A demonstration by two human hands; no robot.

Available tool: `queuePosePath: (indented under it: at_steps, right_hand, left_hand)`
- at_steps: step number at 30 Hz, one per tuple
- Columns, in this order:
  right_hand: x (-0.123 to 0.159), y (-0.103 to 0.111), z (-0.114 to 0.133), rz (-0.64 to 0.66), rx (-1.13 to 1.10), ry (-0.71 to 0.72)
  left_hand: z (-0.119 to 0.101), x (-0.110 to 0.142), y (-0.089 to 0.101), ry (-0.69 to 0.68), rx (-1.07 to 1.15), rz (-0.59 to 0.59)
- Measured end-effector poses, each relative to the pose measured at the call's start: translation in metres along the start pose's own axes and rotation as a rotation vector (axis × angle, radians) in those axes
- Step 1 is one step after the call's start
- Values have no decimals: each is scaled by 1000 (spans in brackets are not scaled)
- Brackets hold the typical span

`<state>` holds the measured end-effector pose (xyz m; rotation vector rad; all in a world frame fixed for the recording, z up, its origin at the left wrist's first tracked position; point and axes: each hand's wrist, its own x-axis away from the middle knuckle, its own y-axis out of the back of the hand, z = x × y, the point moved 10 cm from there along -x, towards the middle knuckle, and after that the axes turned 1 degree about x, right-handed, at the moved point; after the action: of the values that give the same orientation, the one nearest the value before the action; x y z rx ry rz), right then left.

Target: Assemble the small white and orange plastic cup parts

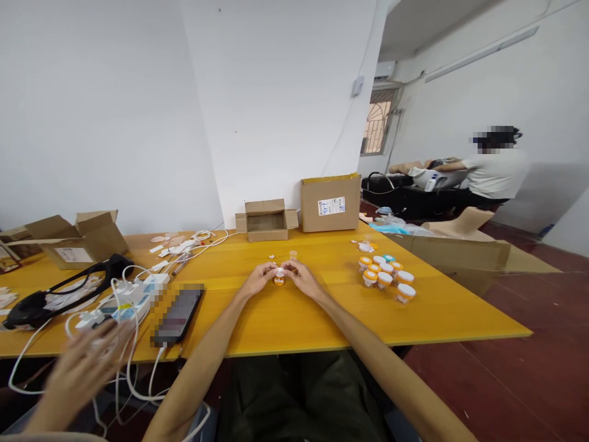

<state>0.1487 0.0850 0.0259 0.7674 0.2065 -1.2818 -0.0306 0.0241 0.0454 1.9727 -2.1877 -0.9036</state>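
My left hand (259, 278) and my right hand (300, 275) meet over the middle of the table, fingertips closed round a small white piece. Just below the fingers shows a small orange-rimmed container (279, 282), partly covered by them; whether the white piece is joined to it I cannot tell. Behind my right hand stands a small clear cup (293, 254). Small white bits (271, 256) lie behind my left hand. To the right is a group of several small clear jars (384, 280) with white tops and orange or teal rims.
An open cardboard box (267, 234) and a closed carton (330, 222) stand against the wall. Left are a phone (180, 313), a power strip (138, 298) with cables, and a black headset (69, 285). Another person's blurred hand (78, 368) is at lower left; another person (494, 172) sits far right.
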Motion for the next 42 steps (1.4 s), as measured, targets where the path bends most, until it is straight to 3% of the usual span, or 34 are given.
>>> queuePosePath:
  at_steps: [2, 4, 13, 21, 27, 33, 42]
  right_hand:
    - [0, 1, 0, -6, 4, 4]
    - [0, 2, -1, -19, 7, 5]
    - [-2, 0, -13, -1, -108, -63]
    - [-1, -5, -27, 33, -235, -148]
    - [1, -3, -27, 29, -302, -179]
    - [2, -1, -24, 28, -307, -172]
    - [1, -1, -23, 6, -201, -136]
  left_hand:
    - [-2, -44, -51, 11, 74, 154]
    - [-3, -67, -73, -39, 176, 216]
    - [19, -66, -68, -68, 248, 232]
    - [22, -68, -70, -42, 268, 247]
    - [21, -61, -71, -62, 161, 282]
    - [22, -60, -78, -89, 172, 312]
    - [27, -62, -77, -94, 156, 260]
